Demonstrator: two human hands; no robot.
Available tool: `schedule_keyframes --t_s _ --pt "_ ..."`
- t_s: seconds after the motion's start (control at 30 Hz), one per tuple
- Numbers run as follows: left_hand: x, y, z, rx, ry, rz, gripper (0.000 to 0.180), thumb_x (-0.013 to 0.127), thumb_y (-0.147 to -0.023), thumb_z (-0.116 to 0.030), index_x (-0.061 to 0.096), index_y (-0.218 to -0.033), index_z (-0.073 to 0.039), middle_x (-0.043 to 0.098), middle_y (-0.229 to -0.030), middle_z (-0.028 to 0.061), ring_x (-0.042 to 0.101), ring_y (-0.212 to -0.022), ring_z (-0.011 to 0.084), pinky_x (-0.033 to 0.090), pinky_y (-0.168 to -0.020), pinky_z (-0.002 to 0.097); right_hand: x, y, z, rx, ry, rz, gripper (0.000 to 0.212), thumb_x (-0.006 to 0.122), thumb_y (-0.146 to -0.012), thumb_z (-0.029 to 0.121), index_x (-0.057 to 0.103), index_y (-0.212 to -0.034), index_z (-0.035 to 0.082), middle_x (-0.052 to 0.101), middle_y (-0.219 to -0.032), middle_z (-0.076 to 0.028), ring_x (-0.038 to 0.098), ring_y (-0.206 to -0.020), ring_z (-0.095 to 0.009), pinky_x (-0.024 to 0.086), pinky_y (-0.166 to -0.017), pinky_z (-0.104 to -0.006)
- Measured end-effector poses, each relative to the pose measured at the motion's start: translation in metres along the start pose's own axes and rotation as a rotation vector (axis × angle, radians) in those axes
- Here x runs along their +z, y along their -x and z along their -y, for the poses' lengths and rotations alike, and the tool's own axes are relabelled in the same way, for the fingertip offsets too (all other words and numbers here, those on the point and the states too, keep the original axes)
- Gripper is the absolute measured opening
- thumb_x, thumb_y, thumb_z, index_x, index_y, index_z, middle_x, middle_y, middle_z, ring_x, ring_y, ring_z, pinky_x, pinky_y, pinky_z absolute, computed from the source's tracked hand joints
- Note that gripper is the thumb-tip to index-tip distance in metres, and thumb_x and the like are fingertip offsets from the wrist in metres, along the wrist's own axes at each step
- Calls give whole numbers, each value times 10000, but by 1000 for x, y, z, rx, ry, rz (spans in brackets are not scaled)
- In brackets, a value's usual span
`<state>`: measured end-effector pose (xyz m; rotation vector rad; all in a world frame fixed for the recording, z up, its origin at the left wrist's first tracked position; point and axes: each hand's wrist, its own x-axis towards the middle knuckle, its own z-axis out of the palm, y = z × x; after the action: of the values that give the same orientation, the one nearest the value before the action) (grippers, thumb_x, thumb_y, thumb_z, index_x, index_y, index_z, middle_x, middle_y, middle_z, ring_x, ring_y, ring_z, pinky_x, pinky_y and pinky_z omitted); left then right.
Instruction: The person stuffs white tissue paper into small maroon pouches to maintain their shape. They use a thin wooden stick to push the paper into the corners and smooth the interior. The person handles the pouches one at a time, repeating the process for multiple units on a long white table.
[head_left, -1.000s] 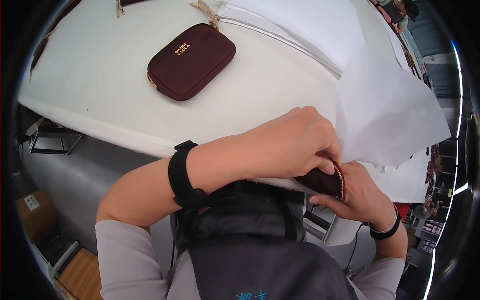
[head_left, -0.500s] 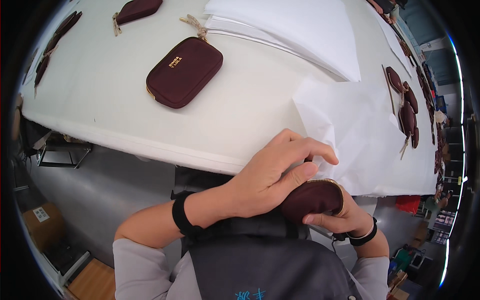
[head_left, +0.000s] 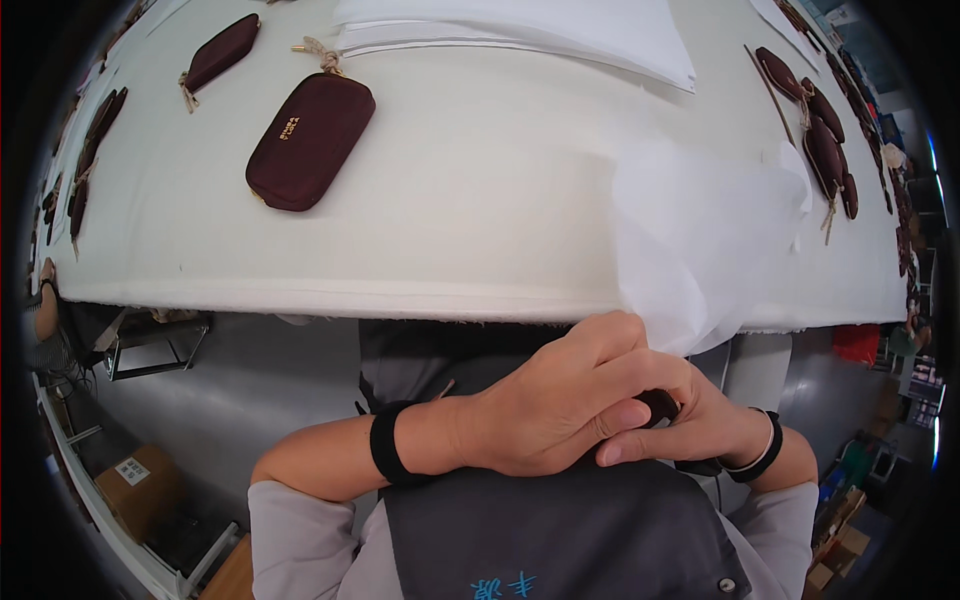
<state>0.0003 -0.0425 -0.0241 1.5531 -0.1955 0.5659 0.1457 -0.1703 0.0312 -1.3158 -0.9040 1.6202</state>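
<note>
My left hand [head_left: 565, 400] and right hand [head_left: 715, 415] meet before the near edge of the desk [head_left: 450, 230], the right clamped on a mostly hidden dark pouch [head_left: 657, 405]; whether the left grips too, I can't tell.

I wear a light grey shirt [head_left: 300, 530] with short sleeves that end above my elbows, and over it a dark charcoal apron [head_left: 560, 525]. Bright blue characters [head_left: 505, 585] mark its front, and a small, round, pale button [head_left: 727, 585] sits near one edge. My left hand [head_left: 560, 400] and right hand [head_left: 705, 420] are bare; a broad black wristband [head_left: 388, 443] circles my left wrist, a black band [head_left: 774, 445] with a pale edge my right.
</note>
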Motion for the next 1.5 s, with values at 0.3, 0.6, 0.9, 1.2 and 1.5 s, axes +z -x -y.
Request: schedule_keyframes --t_s 0.3,0.6,0.9,1.2,1.5 --pt "6 11 8 -251 550 -126 526 382 -1059 -526 373 -1324 -71 564 -1076 60 527 -960 118 426 -875 293 7 5 -35 -22 -11 145 318 775 -904 141 665 -1179 25 713 -1090 -35 646 -1023 -110 523 -865 -273" --pt "5 -1 8 -341 479 -29 522 310 -1075 -528 504 -1064 -44 547 -902 15 492 -796 58 408 -722 218 -5 -2 -42 207 -151 479 307 691 -976 224 651 -1207 26 701 -1085 -22 633 -1018 -109 507 -890 -260" --pt "14 -17 6 -350 437 48 421 322 -1109 -378 533 -940 -55 522 -874 4 441 -767 64 392 -688 218 -10 -11 -22 -113 228 547 290 691 -965 258 665 -1163 48 707 -1027 -44 665 -928 -152 532 -819 -283" --pt "12 -24 21 -304 351 -178 441 319 -1107 -420 523 -956 -59 487 -826 -28 415 -729 34 368 -650 196 1 -6 -15 210 -184 378 324 703 -968 205 668 -1233 21 714 -1110 -28 638 -1056 -121 501 -922 -261" --pt "23 -21 17 -298 301 -261 403 348 -1108 -395 528 -966 -64 489 -829 -25 414 -723 34 368 -640 196 6 12 -16 -16 -20 261 344 779 -907 164 684 -1199 10 728 -1102 -54 645 -1055 -106 499 -915 -260"
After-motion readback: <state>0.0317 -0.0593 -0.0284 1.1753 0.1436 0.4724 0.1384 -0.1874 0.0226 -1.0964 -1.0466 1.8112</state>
